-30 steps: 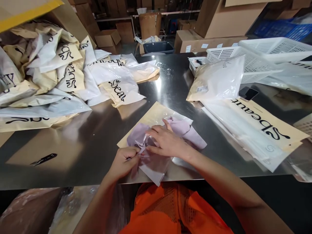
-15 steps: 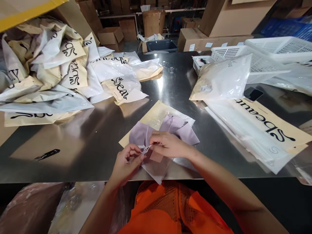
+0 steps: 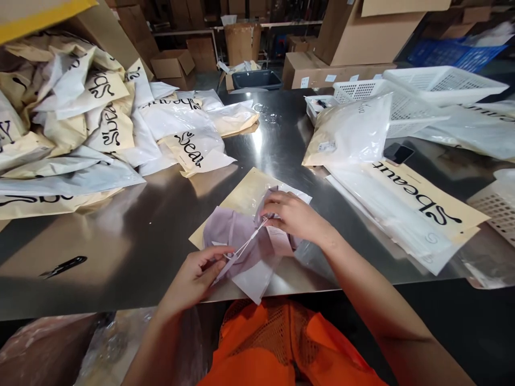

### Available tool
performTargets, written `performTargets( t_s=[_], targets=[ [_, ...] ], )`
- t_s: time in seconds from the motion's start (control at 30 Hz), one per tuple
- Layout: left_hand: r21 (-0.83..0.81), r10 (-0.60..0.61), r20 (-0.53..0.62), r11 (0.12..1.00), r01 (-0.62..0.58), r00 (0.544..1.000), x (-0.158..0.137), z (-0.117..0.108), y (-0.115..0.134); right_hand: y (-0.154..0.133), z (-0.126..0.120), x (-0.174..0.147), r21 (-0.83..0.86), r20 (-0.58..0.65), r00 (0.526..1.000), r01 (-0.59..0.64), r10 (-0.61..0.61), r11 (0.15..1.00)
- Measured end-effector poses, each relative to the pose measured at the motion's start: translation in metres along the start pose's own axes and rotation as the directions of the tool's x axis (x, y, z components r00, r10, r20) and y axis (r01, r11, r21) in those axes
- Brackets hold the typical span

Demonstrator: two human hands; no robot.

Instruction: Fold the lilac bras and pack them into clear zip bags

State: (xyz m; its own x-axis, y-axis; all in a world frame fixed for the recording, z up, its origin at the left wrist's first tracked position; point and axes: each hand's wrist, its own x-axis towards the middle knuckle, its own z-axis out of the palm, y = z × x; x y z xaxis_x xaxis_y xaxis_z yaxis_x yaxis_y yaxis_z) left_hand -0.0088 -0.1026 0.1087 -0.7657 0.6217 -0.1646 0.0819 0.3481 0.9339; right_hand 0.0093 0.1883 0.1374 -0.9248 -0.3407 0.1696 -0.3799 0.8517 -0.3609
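A lilac garment (image 3: 237, 238) lies on a cream packaging bag (image 3: 245, 195) near the front edge of the steel table (image 3: 132, 236). My left hand (image 3: 199, 273) pinches one end of a thin white string (image 3: 246, 244) at the garment's near side. My right hand (image 3: 292, 214) holds the string's other end up at the garment's far side, next to a pale tag (image 3: 279, 241). The string runs taut and slanted between the two hands.
A heap of cream and white printed bags (image 3: 80, 123) fills the left. A stack of flat bags (image 3: 406, 209) lies right, with white baskets (image 3: 406, 96) and a dark phone (image 3: 398, 153) behind. Small black snips (image 3: 62, 266) lie front left. Cardboard boxes (image 3: 341, 48) stand beyond.
My hands have drawn apart: the right has moved up and away, the left stays low, and the string between them has stretched out longer. The garment is more bunched.
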Motion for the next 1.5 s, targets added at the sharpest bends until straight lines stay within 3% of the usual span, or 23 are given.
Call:
performTargets(
  t_s=[0.1, 0.17, 0.23, 0.3, 0.37, 0.4, 0.47, 0.57, 0.7, 0.93, 1.1, 1.17, 1.23, 1.3, 1.33, 1.43, 1.5],
  targets=[
    [0.069, -0.009, -0.018, 0.998, 0.010, 1.000, 0.001, -0.008, 0.001, 0.007, -0.001, -0.006, -0.017, -0.016, 0.997, -0.072, 0.072, 0.997],
    [0.239, -0.038, -0.078, 0.970, 0.056, 0.996, 0.003, -0.012, 0.001, 0.012, 0.002, -0.011, -0.009, 0.002, 0.995, -0.103, 0.103, 0.995],
    [0.494, -0.045, -0.163, 0.861, 0.121, 0.986, 0.007, -0.013, 0.002, 0.016, 0.008, -0.013, 0.005, 0.033, 0.998, -0.060, 0.060, 0.998],
    [0.718, 0.032, -0.220, 0.682, 0.140, 0.975, 0.014, -0.010, 0.004, 0.020, 0.015, -0.013, 0.011, 0.079, 0.997, 0.014, -0.015, 1.000],
    [0.838, 0.173, -0.196, 0.540, 0.074, 0.965, 0.024, 0.000, 0.008, 0.021, 0.022, -0.010, -0.011, 0.142, 0.989, 0.043, -0.041, 0.999],
    [0.857, 0.240, -0.145, 0.516, 0.001, 0.960, 0.031, 0.007, 0.011, 0.020, 0.025, -0.008, -0.034, 0.169, 0.985, 0.032, -0.026, 0.999],
    [0.833, 0.312, -0.024, 0.532, -0.153, 0.950, 0.045, 0.024, 0.017, 0.017, 0.028, -0.006, -0.092, 0.177, 0.984, -0.020, 0.036, 0.996],
    [0.797, 0.241, 0.105, 0.560, -0.226, 0.965, 0.063, 0.051, 0.025, 0.013, 0.029, -0.010, -0.160, 0.088, 0.989, -0.103, 0.118, 0.982],
    [0.836, 0.119, 0.116, 0.525, -0.161, 0.986, 0.077, 0.074, 0.029, 0.011, 0.030, -0.029, -0.197, 0.053, 0.987, -0.141, 0.154, 0.970],
    [0.784, 0.158, 0.182, 0.572, -0.241, 0.970, 0.084, 0.088, 0.024, -0.002, 0.036, -0.054, -0.034, -0.109, 0.987, -0.122, 0.117, 0.992],
    [0.743, 0.224, 0.146, 0.619, -0.256, 0.964, 0.085, 0.086, 0.026, -0.012, 0.038, -0.066, 0.030, -0.149, 0.978, -0.146, 0.148, 0.989],
    [0.647, 0.285, 0.107, 0.708, -0.284, 0.953, 0.085, 0.082, 0.029, -0.017, 0.039, -0.069, 0.050, -0.149, 0.976, -0.155, 0.161, 0.987],
    [0.430, 0.294, 0.029, 0.859, -0.278, 0.955, 0.085, 0.079, 0.032, -0.020, 0.041, -0.072, 0.077, -0.143, 0.975, -0.160, 0.170, 0.984],
    [0.120, 0.208, -0.039, 0.972, -0.202, 0.977, 0.084, 0.078, 0.033, -0.022, 0.044, -0.075, 0.104, -0.141, 0.974, -0.166, 0.180, 0.981],
    [-0.052, 0.136, -0.049, 0.989, -0.139, 0.989, 0.085, 0.077, 0.032, -0.022, 0.045, -0.076, 0.113, -0.148, 0.971, -0.173, 0.189, 0.978],
    [-0.516, -0.036, -0.038, 0.856, 0.011, 0.999, 0.086, 0.078, 0.029, -0.020, 0.047, -0.081, 0.122, -0.192, 0.955, -0.206, 0.226, 0.971],
    [-0.671, -0.086, -0.042, 0.740, 0.036, 0.995, 0.088, 0.080, 0.025, -0.019, 0.047, -0.084, 0.112, -0.230, 0.943, -0.221, 0.241, 0.969]
  ],
)
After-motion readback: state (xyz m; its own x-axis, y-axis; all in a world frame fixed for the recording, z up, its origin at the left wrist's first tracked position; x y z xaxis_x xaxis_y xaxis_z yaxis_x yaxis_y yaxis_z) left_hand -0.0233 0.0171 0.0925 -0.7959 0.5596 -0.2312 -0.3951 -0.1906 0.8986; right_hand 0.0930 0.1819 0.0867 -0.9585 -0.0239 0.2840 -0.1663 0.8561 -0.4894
